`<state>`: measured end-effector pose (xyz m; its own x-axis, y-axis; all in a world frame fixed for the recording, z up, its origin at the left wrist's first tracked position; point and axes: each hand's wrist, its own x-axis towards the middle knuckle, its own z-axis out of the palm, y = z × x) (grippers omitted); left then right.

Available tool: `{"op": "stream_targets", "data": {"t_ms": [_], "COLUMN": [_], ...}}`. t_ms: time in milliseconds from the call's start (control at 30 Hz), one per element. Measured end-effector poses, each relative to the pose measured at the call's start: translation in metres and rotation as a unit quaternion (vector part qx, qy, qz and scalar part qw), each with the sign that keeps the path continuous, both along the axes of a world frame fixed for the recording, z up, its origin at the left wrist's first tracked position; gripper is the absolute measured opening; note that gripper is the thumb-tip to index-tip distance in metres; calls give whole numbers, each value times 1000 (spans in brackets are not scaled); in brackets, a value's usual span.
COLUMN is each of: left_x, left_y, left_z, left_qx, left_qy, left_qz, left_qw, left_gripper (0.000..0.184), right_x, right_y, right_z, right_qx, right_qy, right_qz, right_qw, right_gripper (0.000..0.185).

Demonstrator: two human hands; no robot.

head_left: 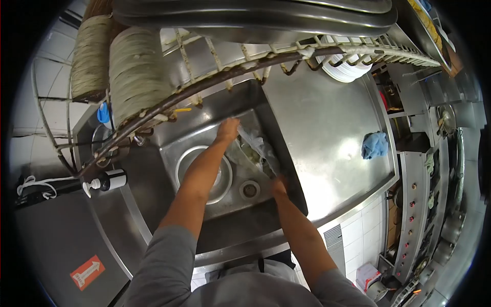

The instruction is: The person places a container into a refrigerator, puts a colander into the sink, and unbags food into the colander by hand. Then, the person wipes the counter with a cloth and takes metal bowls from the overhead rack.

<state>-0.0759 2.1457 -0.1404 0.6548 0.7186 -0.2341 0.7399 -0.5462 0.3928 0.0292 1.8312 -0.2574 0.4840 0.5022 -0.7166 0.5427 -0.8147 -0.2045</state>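
Note:
Over the steel sink (215, 220), a clear plastic bag (255, 140) with something greenish inside hangs stretched between my hands. My left hand (228, 130) is closed on the bag's far upper end. At the near lower end, my right hand (279, 186) is closed on the bag, its fingers partly hidden and slightly blurred. A round metal bowl (181, 168) stands in the sink, partly covered by my left forearm. To the bowl's right is the drain (249, 190).
A wire rack (225, 64) crosses above the sink, carrying large metal pans (255, 20). White plates (345, 71) are stacked at the back right. A blue cloth (375, 145) lies on the right counter (327, 138). A pump bottle (110, 180) lies left of the sink.

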Motion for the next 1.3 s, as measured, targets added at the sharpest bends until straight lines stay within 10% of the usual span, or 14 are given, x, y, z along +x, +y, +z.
{"op": "stream_targets", "data": {"t_ms": [100,200,333,600,767,867,1000,1167,1300], "left_x": [-4,-1,-2,-15,-24,-30,-43,-103,-154], "left_y": [10,-1,-17,-47,-74,-95,-138,-194,-236], "left_z": [-7,-10,-19,28,13,8,-8,51,49], "left_qx": [-8,-15,-66,-351,-397,-327,-213,-243,-168], "left_qy": [-5,-34,21,-60,-155,-172,-189,-291,-334], "left_qz": [68,203,197,298,389,315,246,299,389], "left_qw": [998,978,978,886,817,874,926,876,842], "left_gripper": [17,14,13,12,22,35,57,52,38], "right_x": [3,6,17,33,56,36,51,50,54], "right_y": [-22,-22,-31,-15,-17,-19,5,6,11], "right_z": [-47,-52,-172,-108,-158,-157,-28,30,14], "right_qx": [-84,113,74,91,-46,114,-19,3,-14], "right_qy": [-152,-30,-81,-28,-134,-53,73,195,99], "right_qz": [288,-81,-5,86,441,141,320,13,140], "right_qw": [942,990,994,992,886,982,944,981,985], "right_gripper": [48,46,37,47,51,32,31,27,30]}}
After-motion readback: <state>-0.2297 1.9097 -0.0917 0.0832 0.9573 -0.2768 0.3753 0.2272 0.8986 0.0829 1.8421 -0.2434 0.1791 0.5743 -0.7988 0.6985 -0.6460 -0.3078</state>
